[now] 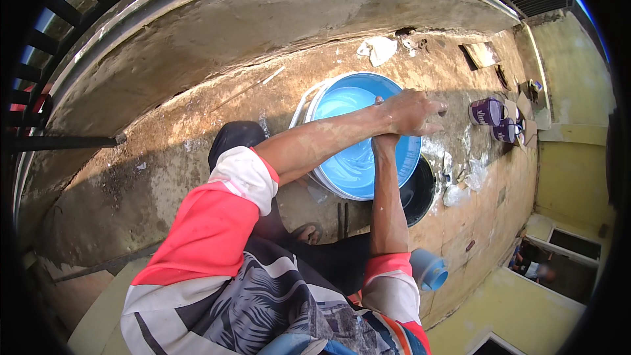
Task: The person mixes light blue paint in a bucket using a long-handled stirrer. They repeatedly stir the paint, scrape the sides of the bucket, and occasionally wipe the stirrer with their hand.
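A large white bucket (300, 110) of light blue paint (350, 165) stands on the ground in front of me. The paint's surface shows swirl marks. My left forearm reaches across the bucket, and my left hand (415, 112) is over its right rim with the fingers curled; whatever they may hold is hidden. My right forearm comes up from below and crosses under the left one. Most of my right hand (379, 100) is hidden behind my left wrist, with only a thumb tip showing above it, so its grip cannot be made out. Both hands have pale smears.
A black tub (424, 190) stands against the bucket's lower right, with a small blue container (428, 271) nearer me. Purple paint cans (485, 112), crumpled clear plastic (455, 195), a white cloth (377, 50) and a thin stick (250, 87) lie around. A low wall (263, 23) runs along the far side.
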The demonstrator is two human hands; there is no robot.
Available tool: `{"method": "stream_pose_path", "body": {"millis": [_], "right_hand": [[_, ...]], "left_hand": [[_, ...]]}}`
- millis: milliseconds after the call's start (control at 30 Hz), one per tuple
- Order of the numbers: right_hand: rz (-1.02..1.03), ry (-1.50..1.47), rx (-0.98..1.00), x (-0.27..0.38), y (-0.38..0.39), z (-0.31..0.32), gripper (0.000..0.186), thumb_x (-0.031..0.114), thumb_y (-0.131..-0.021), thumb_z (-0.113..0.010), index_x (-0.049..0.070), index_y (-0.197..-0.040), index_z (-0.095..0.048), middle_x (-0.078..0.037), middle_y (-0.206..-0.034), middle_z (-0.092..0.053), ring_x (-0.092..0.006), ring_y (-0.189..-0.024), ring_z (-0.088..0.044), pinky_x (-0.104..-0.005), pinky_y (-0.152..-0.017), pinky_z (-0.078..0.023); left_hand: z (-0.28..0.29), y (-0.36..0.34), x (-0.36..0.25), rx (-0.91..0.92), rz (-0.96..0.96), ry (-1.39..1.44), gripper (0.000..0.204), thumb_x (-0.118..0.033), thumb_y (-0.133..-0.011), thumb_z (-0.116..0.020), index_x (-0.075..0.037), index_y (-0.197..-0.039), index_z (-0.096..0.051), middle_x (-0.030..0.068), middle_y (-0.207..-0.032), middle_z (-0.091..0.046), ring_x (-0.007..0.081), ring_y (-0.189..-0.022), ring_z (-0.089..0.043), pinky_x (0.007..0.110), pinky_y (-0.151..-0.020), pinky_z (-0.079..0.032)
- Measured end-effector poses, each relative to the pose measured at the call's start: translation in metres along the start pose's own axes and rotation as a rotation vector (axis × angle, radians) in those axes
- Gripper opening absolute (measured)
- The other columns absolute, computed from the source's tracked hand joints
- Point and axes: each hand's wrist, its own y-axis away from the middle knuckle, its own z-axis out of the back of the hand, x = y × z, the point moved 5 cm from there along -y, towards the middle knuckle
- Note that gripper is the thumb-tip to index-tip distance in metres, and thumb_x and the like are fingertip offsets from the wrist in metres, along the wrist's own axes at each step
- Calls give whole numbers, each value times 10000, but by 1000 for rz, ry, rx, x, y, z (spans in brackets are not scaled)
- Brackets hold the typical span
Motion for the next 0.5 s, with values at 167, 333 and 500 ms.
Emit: {"method": "stream_pose_path", "body": {"millis": [167, 333, 500], "right_hand": [[148, 172, 51, 0, 1, 17, 424, 77, -921, -740, 49, -1290, -534, -49, -1184, -583, -155, -1060, -558, -335, -897, -488], [-10, -312, -186, 24, 20, -14, 391, 76, -908, -756, 44, -1253, -574, -57, -1155, -603, -157, -1033, -576, -342, -886, -496], [120, 97, -58, 4, 1, 9, 420, 58, -898, -759, 42, -1272, -569, -60, -1170, -614, -174, -1052, -593, -360, -894, -508]], "left_hand": [[10, 8, 2, 25, 120, 263, 402, -382, -817, -771, -61, -1045, -691, 210, -686, -664, 386, -650, -673, 454, -621, -521], [13, 2, 14, -10, 121, 74, 403, -368, -806, -786, -67, -1056, -690, 198, -642, -646, 371, -648, -680, 426, -606, -524], [0, 14, -12, 35, -5, 51, 416, -370, -819, -771, -59, -1080, -682, 202, -675, -661, 386, -699, -690, 446, -657, -544]]}}
